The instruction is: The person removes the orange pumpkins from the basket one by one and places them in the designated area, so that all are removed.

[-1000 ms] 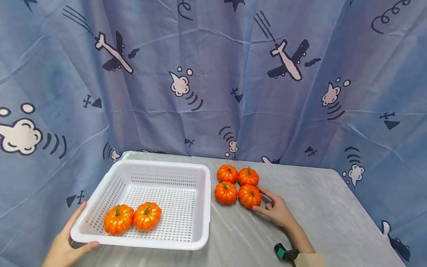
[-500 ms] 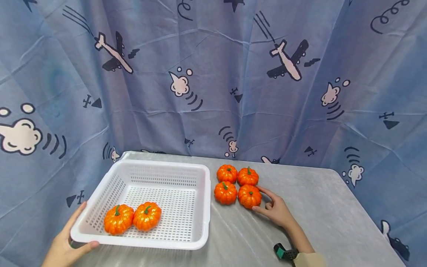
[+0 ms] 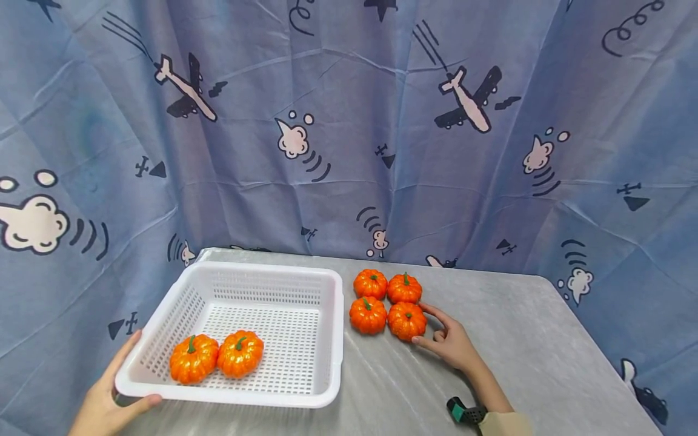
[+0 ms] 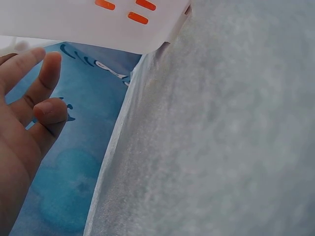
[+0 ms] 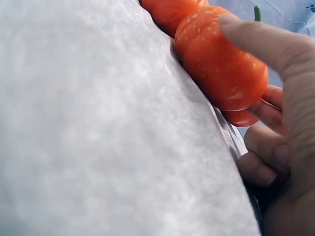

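In the head view a white plastic basket (image 3: 322, 339) has two small orange pumpkins (image 3: 193, 360) in its front left part. My left hand (image 3: 106, 393) holds the basket's near left corner, thumb at the front rim and a finger along the left side. The left wrist view shows other fingers (image 4: 47, 86) bent below the basket wall (image 4: 74, 22). To the right of the basket, several small pumpkins (image 3: 368, 315) stand close together on the table. My right hand (image 3: 449, 344) grips the near right pumpkin (image 3: 407, 321) between thumb and index finger; its other fingers are curled.
A grey cloth covers the table (image 3: 518, 351). Behind it hangs a blue curtain (image 3: 349, 151) printed with planes and clouds, which also runs down past the table's left and right edges. A dark band (image 3: 466, 413) is on my right wrist.
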`<state>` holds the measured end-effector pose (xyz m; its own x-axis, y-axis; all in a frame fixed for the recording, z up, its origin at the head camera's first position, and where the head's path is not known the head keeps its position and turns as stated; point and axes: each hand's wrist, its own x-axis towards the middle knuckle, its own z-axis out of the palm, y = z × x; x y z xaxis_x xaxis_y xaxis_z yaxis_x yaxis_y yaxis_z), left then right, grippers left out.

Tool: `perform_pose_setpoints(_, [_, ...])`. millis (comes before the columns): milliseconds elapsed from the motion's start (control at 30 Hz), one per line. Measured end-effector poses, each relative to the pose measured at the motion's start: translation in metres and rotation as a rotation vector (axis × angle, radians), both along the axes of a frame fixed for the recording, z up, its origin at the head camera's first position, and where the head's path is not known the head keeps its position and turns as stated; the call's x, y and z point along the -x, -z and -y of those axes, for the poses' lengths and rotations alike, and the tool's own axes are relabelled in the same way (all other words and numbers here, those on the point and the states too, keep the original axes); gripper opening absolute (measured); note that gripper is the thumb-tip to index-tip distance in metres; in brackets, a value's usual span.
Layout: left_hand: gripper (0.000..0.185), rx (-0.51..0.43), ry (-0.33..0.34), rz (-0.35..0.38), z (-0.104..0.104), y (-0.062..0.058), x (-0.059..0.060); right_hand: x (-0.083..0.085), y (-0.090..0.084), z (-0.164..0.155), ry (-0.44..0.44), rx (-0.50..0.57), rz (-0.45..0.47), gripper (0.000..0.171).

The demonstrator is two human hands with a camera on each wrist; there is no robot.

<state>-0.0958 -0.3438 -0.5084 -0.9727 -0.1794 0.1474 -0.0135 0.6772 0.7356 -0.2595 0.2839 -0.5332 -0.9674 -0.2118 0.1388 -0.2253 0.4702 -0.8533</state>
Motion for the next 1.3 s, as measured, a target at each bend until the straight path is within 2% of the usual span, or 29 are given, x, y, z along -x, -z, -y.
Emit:
perform_pose_setpoints(333, [0.123,0.012,0.002,0.011,0.001,-0.002,0.0,0.003,-0.007,0.003,0.019,0.061,-0.077,0.072])
perform_pose_setpoints(500, [0.12,-0.001,0.003,-0.027,0.002,0.001,0.0,0.006,-0.022,0.01,0.053,0.084,-0.112,0.071])
perform_pose_setpoints(600, [0.119,-0.004,0.009,-0.082,0.002,0.004,0.0,0.008,-0.034,0.018,0.046,0.093,-0.153,0.07])
perform_pose_setpoints(667, [0.119,0.003,0.009,-0.078,0.002,0.005,0.0,0.011,-0.043,0.024,0.031,0.097,-0.167,0.069])
perform_pose_setpoints(900, [0.122,0.007,0.006,0.056,0.002,-0.001,0.001,0.021,-0.068,0.059,-0.079,0.134,-0.203,0.067])
perform_pose_setpoints(1167, [0.122,0.005,0.008,0.027,0.002,0.001,0.001,0.026,-0.09,0.116,-0.25,0.16,-0.203,0.069])
perform_pose_setpoints(1300, [0.122,0.002,0.007,0.042,0.001,-0.001,0.002,0.03,-0.106,0.145,-0.362,0.135,-0.258,0.071])
